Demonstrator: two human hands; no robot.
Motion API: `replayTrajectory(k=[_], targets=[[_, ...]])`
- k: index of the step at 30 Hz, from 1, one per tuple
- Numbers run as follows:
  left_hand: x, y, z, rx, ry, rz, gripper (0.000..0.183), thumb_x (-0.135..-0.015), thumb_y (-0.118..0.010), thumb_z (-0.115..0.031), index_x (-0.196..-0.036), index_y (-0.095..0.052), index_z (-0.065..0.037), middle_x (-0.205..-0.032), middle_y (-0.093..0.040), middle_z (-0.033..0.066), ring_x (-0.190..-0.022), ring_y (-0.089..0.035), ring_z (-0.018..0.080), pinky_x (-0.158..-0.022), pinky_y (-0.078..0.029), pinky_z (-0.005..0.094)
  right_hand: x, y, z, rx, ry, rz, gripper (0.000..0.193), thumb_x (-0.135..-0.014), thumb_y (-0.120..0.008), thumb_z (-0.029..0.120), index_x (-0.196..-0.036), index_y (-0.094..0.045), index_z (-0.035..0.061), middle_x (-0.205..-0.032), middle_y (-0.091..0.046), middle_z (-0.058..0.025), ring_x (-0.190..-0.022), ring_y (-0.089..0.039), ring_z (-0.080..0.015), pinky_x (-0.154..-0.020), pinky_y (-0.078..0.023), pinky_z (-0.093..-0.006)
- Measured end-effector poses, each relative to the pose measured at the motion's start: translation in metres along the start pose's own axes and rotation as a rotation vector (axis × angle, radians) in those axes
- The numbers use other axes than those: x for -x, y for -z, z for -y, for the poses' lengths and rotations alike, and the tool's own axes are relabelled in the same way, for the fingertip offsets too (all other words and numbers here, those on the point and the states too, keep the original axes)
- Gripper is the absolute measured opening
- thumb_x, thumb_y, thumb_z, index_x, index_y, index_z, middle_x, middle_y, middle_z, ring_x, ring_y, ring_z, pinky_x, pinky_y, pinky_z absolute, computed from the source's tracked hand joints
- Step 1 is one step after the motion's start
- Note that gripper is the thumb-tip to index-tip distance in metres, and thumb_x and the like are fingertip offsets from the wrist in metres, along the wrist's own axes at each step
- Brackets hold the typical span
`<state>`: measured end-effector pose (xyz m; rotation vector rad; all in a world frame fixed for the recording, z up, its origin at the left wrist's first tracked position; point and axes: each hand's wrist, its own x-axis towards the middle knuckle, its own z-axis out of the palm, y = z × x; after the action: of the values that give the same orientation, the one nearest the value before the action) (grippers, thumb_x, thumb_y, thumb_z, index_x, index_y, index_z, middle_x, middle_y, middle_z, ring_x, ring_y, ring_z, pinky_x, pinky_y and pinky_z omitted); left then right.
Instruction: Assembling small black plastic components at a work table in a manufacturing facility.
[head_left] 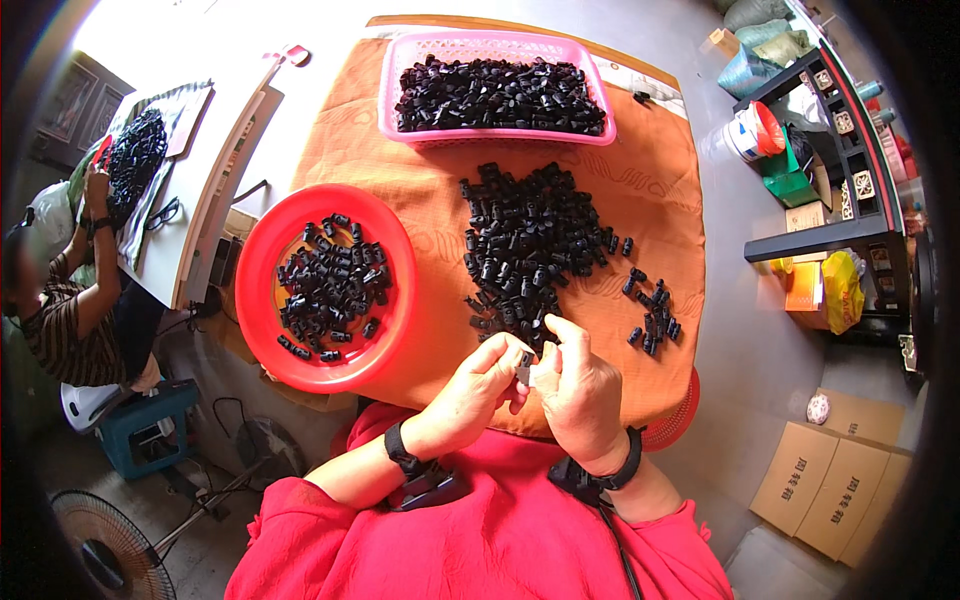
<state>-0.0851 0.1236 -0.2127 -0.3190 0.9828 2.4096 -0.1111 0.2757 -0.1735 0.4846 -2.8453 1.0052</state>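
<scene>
My left hand point(472, 392) and my right hand point(583, 398) meet close to the near edge of the table. Pinched in the left fingers is a small black plastic part point(524, 366), and the right thumb and fingers close in against its other side. Whether the right fingers grip a second piece cannot be made out. Just beyond my hands spreads a large heap of black plastic parts point(525, 235). A smaller cluster of the same parts point(655, 318) lies to the right. On the left, a round red tray point(258, 340) holds many short black cylindrical pieces.
A pink basket point(500, 140) full of small black pieces stands at the far side of the orange cloth point(430, 290). Another person point(85, 300) handles dark parts at a white table on the left. A fan point(105, 550) is lower left; cardboard boxes point(825, 490) lie right.
</scene>
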Motion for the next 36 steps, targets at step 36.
replayTrajectory(k=[36], targets=[[0.002, -0.001, 0.001, 0.074, 0.090, -0.005, 0.020, -0.105, -0.047, -0.029, -0.107, -0.053, -0.010, -0.082, -0.057, -0.0006, -0.069, -0.056, 0.0083, -0.059, -0.045, 0.0227, 0.002, 0.005, -0.008, -0.006, 0.011, 0.116, 0.033, -0.088, -0.061, 0.004, -0.120, -0.055, 0.0027, -0.064, -0.062, -0.0124, -0.059, -0.064, -0.0301, -0.057, -0.050, -0.0427]])
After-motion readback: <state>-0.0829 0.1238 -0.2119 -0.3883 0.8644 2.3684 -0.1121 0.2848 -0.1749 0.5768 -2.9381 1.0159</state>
